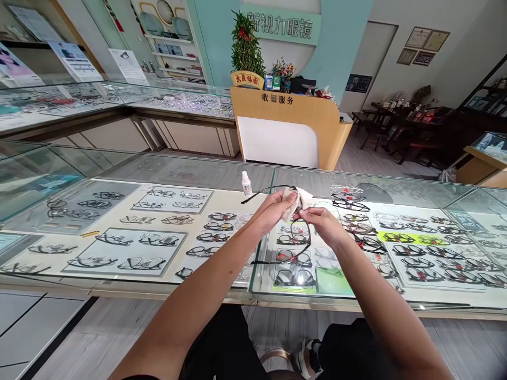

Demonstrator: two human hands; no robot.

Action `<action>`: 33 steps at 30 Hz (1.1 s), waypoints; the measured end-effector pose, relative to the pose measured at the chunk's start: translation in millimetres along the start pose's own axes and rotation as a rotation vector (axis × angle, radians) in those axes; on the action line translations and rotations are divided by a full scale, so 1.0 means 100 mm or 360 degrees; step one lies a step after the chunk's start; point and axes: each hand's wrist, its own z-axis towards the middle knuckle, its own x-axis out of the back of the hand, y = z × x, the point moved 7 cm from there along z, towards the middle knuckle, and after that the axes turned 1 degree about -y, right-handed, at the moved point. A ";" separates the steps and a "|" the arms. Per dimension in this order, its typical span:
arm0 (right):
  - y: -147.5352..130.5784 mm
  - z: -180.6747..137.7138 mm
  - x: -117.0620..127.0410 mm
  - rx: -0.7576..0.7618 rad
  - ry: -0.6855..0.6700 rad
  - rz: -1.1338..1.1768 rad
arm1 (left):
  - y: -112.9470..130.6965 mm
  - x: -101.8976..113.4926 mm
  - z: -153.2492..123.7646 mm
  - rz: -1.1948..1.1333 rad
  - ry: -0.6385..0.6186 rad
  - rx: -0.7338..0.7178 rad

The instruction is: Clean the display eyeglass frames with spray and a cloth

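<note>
The left hand (277, 205) pinches a cloth (290, 207) around black glasses (309, 240), just right of the bottle (246, 184); the right hand (322, 221) grips their rim; too hard a squeeze could bend them, too slack, drop them onto the glass counter (166, 293) beneath the bottle.

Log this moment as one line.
left hand: holds cloth against glasses | right hand: holds same glasses | white bottle: upright on glass counter, left of both hands
</note>
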 end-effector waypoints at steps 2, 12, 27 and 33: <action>-0.02 -0.01 -0.03 -0.0020 -0.0014 0.0062 | 0.02 -0.04 -0.02 0.0017 -0.0060 0.0016; 0.01 -0.04 0.02 -0.0176 0.0052 0.0371 | 0.17 -0.03 -0.10 0.0465 -0.0309 -0.0020; 0.07 0.02 0.02 -0.0164 -0.0049 0.0441 | 0.10 0.03 -0.05 0.0521 0.0069 -0.0236; 0.04 0.01 0.05 -0.0148 -0.0002 0.0421 | 0.17 0.10 -0.05 0.0553 0.0080 -0.0157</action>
